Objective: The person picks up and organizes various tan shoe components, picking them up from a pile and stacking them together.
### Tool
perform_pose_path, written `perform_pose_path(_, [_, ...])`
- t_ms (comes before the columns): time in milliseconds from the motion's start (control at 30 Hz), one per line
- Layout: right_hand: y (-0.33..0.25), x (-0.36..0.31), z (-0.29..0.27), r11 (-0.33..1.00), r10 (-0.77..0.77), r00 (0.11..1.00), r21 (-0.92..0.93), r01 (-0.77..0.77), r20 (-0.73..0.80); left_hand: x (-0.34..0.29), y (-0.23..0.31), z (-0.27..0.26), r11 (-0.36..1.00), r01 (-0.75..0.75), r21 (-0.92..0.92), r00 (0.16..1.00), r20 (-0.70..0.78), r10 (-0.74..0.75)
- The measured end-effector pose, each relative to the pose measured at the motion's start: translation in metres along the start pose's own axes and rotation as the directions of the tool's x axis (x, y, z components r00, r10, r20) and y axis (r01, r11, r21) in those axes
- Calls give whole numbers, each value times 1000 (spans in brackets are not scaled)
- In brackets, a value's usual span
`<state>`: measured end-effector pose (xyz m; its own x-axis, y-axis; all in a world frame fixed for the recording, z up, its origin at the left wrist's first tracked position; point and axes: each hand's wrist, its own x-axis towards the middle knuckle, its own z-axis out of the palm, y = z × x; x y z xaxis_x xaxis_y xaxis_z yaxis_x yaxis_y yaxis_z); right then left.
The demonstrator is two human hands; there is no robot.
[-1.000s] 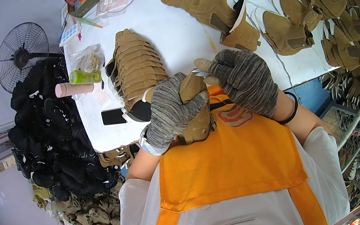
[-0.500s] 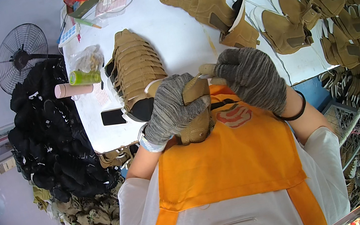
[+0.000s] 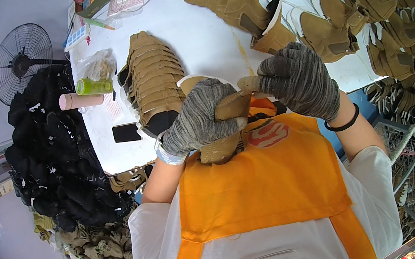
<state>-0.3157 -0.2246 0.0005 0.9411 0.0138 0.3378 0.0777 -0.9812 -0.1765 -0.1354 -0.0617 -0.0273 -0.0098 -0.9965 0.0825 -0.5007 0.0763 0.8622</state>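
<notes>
A brown shoe upper (image 3: 222, 150) is held in front of my orange apron (image 3: 260, 192). My left hand (image 3: 200, 117), in a grey knit glove with bare fingertips, is closed around it, the thumb lying across its front. A pale curved edge of the piece shows above that hand. Close by, my right hand (image 3: 300, 80), gloved the same way, has its fingers drawn together with the thumb and fingertip near the upper's edge; anything pinched there is too small to make out. Beyond my left hand, a row of overlapping brown uppers (image 3: 156, 77) lies on the white table (image 3: 202, 39).
Left on the table are a black phone (image 3: 126, 133), a pink bottle (image 3: 80, 100), a green bottle (image 3: 94, 86) and a plastic bag (image 3: 99, 65). More brown uppers (image 3: 326, 33) cover the right side. Black shoe pieces (image 3: 57, 156) are heaped left, below a fan (image 3: 21, 65).
My right hand has moved slightly up and to the right, away from the upper. My left hand has tilted the upper a little and still grips it.
</notes>
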Motion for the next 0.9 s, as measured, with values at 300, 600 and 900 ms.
perform_pose_path(300, [7, -6, -1, 922, 89, 986, 387, -27, -143, 6, -1, 1, 997, -41, -67, 999, 14, 42])
perform_pose_path(600, [-9, 2, -3, 998, 26, 998, 56, -29, 60, 4, -6, -1, 997, 79, -11, 978, 194, -75])
perform_pose_path(900, [-10, 3, 2, 998, 16, 999, 59, -13, -48, 3, -15, 8, 992, -4, -127, 1000, 30, 8])
